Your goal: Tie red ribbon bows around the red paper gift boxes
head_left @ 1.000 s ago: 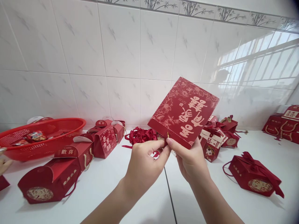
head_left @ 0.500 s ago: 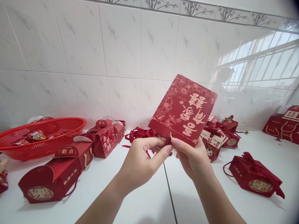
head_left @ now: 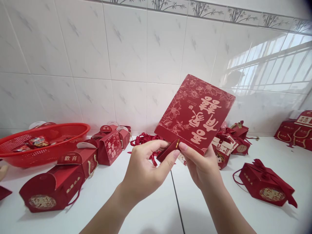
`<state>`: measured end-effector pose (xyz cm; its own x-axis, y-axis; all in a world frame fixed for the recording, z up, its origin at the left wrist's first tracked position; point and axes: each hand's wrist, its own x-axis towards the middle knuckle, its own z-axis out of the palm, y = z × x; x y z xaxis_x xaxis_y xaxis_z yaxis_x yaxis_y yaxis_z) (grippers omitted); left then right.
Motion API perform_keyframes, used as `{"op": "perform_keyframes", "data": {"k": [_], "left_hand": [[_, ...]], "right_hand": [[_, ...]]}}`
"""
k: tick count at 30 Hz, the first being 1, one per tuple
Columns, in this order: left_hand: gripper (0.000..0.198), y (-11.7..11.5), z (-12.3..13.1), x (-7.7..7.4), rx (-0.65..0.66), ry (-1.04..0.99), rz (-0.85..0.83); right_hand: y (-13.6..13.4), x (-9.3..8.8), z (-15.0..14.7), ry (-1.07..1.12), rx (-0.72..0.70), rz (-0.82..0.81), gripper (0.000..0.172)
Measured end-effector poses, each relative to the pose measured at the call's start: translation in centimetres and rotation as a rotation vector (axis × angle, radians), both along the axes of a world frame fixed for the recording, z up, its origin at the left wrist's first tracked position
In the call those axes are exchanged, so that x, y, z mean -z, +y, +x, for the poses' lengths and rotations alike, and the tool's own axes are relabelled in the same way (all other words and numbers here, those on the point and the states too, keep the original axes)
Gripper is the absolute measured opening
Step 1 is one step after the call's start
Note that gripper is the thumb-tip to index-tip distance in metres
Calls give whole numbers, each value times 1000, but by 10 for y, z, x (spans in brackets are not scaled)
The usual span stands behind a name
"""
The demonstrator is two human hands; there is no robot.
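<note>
A red paper gift box [head_left: 195,113] with pale flowers and large gold-toned characters is held up tilted over the white table. My right hand [head_left: 201,164] grips its lower right edge, the thumb on the front and the fingers behind. My left hand [head_left: 147,165] pinches a dark red flap [head_left: 168,150] at the box's lower edge between thumb and fingers. A short gold strip shows at the flap's end, close to the right thumb. The fingertips behind the box are hidden.
A red plastic basket [head_left: 73,130] with wrapped sweets stands left. Red gift boxes [head_left: 51,190] line the table before it. Red ribbons [head_left: 146,139] lie behind my hands. A ribbon-tied box [head_left: 266,185] and several others are right. Another person's fingers [head_left: 3,172] show at the left edge.
The flap has swung outward and to the left, showing more of itself. The box has shifted slightly up and right. At the left edge, the other person's red item has changed position.
</note>
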<state>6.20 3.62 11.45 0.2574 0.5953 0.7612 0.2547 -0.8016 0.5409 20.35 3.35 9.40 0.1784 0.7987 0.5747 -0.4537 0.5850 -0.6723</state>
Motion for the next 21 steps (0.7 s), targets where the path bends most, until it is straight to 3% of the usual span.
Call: {"op": "perform_keyframes", "data": {"k": [4, 9, 21], "left_hand": [[13, 1, 4, 4, -119, -4, 134], [12, 4, 3, 8, -136, 5, 244], [22, 3, 2, 4, -144, 109, 241]], "right_hand": [[0, 2, -2, -14, 66, 2, 66], [-1, 1, -3, -17, 100, -4, 63], [-2, 0, -7, -11, 175, 10, 68]]}}
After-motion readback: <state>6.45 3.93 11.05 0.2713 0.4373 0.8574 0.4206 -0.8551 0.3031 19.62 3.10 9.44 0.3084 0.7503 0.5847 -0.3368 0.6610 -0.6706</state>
